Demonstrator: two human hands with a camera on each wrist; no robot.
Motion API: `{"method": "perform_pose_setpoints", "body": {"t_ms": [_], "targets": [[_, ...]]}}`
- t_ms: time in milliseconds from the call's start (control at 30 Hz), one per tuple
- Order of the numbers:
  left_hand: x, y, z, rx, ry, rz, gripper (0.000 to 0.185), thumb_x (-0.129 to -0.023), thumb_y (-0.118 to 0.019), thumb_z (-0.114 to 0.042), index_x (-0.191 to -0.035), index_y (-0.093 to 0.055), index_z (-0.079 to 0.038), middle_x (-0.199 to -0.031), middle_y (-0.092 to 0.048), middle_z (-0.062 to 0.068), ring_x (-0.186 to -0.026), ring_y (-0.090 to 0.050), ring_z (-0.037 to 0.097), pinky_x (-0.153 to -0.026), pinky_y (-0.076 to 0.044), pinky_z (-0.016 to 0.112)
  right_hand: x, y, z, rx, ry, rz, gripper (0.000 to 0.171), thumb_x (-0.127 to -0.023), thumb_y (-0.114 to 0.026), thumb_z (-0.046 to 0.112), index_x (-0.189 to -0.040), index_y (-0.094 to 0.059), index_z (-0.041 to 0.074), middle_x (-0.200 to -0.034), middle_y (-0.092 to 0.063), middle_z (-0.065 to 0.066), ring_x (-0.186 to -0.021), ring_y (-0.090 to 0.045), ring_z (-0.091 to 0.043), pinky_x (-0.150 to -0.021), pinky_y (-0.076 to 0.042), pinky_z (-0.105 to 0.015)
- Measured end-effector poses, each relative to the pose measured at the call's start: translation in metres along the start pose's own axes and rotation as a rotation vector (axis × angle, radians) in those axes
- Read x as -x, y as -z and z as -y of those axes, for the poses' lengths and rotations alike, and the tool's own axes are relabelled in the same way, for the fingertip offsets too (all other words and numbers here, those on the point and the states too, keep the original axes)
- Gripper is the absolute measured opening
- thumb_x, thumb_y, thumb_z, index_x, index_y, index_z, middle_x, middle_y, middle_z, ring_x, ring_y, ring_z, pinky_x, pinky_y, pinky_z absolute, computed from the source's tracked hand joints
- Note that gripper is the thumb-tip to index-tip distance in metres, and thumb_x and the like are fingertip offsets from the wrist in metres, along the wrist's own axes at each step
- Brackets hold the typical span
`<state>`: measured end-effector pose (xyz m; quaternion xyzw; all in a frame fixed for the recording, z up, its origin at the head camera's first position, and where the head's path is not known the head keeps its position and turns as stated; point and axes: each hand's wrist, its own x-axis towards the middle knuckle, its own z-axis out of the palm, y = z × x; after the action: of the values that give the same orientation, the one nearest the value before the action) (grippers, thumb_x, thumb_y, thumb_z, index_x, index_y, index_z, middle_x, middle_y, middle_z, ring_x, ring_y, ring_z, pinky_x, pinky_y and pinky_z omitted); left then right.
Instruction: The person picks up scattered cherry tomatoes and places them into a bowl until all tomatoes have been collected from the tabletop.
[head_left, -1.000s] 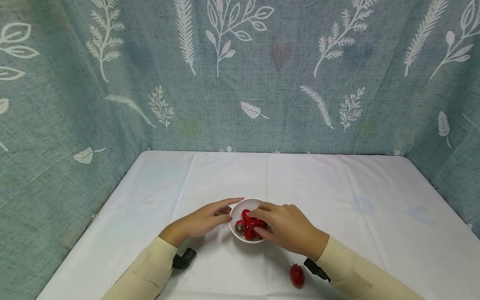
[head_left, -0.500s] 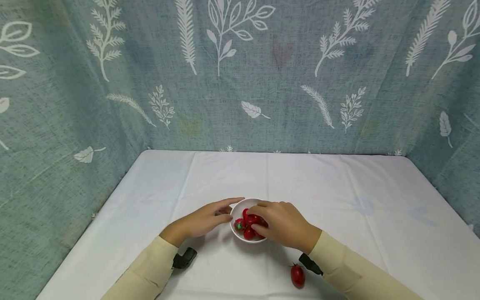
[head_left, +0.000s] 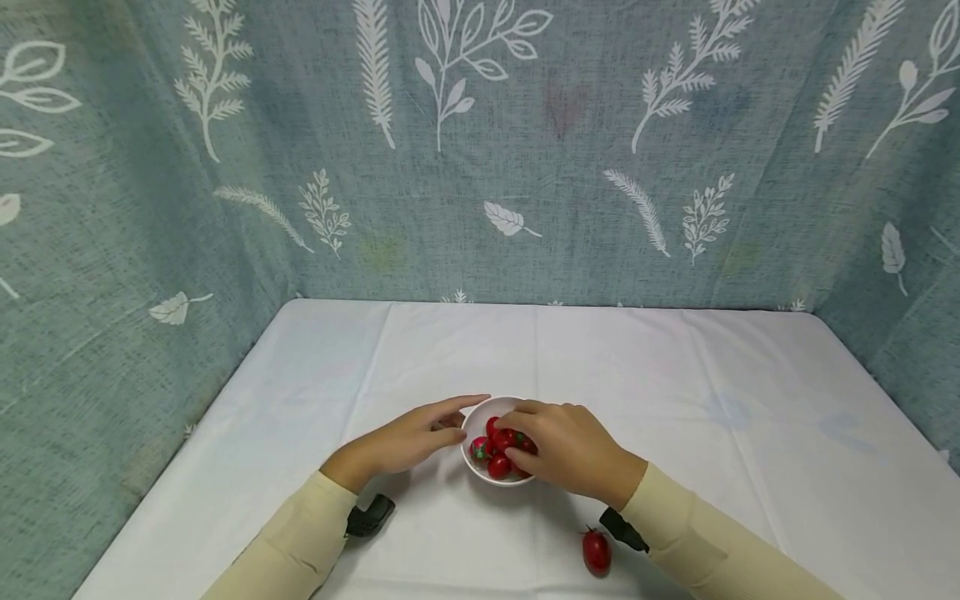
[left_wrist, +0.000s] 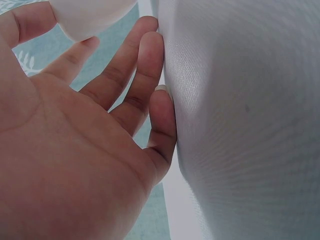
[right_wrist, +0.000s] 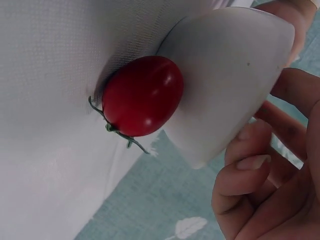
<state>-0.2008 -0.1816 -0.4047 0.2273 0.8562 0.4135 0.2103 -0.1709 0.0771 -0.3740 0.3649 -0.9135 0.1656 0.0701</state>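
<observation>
We see a small round white ceramic bowl point(head_left: 480, 417) sitting near the front middle of the worktop point(head_left: 675, 383), which is covered in a white cloth, and in it lie several small glossy red cherry tomatoes point(head_left: 497, 465). Our left hand point(head_left: 405, 442) lies beside the bowl with fingers nearly straight, fingertips touching its left rim and wall, which we judge steadies it against sliding. Our right hand point(head_left: 573, 450) arches over the bowl's right side, its thumb and fingers curled about one red tomato point(head_left: 504, 437) at the top of the heap. One more loose red cherry tomato with a green stem point(head_left: 596, 550) lies on the cloth near the front edge, just beside the right wrist and apart from the bowl. Open cloth stretches behind and to either side of the bowl; the blue-green leaf-printed fabric backdrop point(head_left: 480, 150) closes the far and side edges
</observation>
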Motion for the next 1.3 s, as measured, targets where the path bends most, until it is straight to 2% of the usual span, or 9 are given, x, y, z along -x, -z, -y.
{"method": "perform_pose_setpoints", "body": {"t_ms": [100, 267, 533, 633, 767, 1100, 1300], "targets": [[-0.001, 0.0, 0.0, -0.002, 0.004, -0.001, 0.053, -0.102, -0.051, -0.025, -0.151, -0.039, -0.042, -0.123, -0.063, -0.004, -0.122, -0.056, 0.018, -0.102, -0.045, 0.047, 0.005, 0.002, -0.001, 0.016, 0.005, -0.025, 0.027, -0.087, -0.077, 0.028, -0.113, -0.074, 0.021, -0.115, -0.072, 0.003, -0.081, -0.069, -0.006, -0.067, -0.054, -0.027], [-0.002, 0.0, 0.001, -0.009, 0.006, -0.004, 0.053, -0.102, -0.052, -0.024, -0.151, -0.04, -0.042, -0.123, -0.064, -0.003, -0.122, -0.057, 0.019, -0.102, -0.045, 0.047, 0.015, 0.008, -0.003, 0.028, 0.005, -0.052, 0.028, -0.086, -0.077, 0.025, -0.113, -0.074, 0.021, -0.114, -0.071, 0.003, -0.064, -0.058, 0.001, -0.06, -0.048, -0.021], [-0.001, 0.0, 0.001, -0.02, 0.004, -0.005, 0.052, -0.102, -0.051, -0.026, -0.152, -0.041, -0.037, -0.127, -0.063, 0.002, -0.123, -0.056, 0.022, -0.101, -0.046, 0.049, 0.029, 0.014, -0.011, 0.012, -0.036, -0.071, 0.03, -0.085, -0.079, 0.026, -0.114, -0.073, 0.021, -0.11, -0.071, 0.005, -0.058, -0.049, 0.003, -0.056, -0.044, -0.019], [-0.001, 0.0, 0.0, -0.019, 0.005, -0.009, 0.052, -0.102, -0.052, -0.025, -0.152, -0.041, -0.036, -0.127, -0.063, 0.003, -0.123, -0.056, 0.023, -0.101, -0.046, 0.049, 0.034, 0.014, -0.016, -0.005, -0.051, -0.097, 0.031, -0.084, -0.08, 0.023, -0.115, -0.073, 0.02, -0.109, -0.071, 0.005, -0.064, -0.059, -0.002, -0.058, -0.046, -0.019], [-0.001, 0.0, 0.001, -0.015, 0.003, -0.008, 0.052, -0.102, -0.051, -0.025, -0.152, -0.041, -0.037, -0.125, -0.064, 0.002, -0.122, -0.057, 0.022, -0.101, -0.046, 0.047, 0.038, 0.012, -0.022, -0.006, -0.088, -0.114, 0.033, -0.084, -0.081, 0.025, -0.116, -0.073, 0.018, -0.108, -0.071, 0.003, -0.08, -0.07, -0.014, -0.063, -0.053, -0.025], [-0.004, -0.001, 0.002, -0.009, 0.016, -0.014, 0.053, -0.101, -0.052, -0.024, -0.15, -0.042, -0.042, -0.123, -0.064, -0.003, -0.121, -0.057, 0.019, -0.101, -0.046, 0.044, 0.043, 0.006, -0.029, -0.009, -0.249, -0.057, 0.027, -0.084, -0.076, 0.017, -0.112, -0.074, 0.018, -0.109, -0.073, 0.002, -0.091, -0.071, -0.017, -0.072, -0.058, -0.036], [-0.003, -0.001, 0.0, -0.009, 0.013, -0.015, 0.053, -0.101, -0.052, -0.023, -0.15, -0.041, -0.042, -0.123, -0.064, -0.003, -0.121, -0.057, 0.018, -0.102, -0.045, 0.045, 0.043, 0.004, -0.032, -0.022, -0.274, -0.018, 0.024, -0.084, -0.076, 0.019, -0.108, -0.076, 0.016, -0.107, -0.074, 0.002, -0.091, -0.071, -0.017, -0.073, -0.058, -0.036]]}}
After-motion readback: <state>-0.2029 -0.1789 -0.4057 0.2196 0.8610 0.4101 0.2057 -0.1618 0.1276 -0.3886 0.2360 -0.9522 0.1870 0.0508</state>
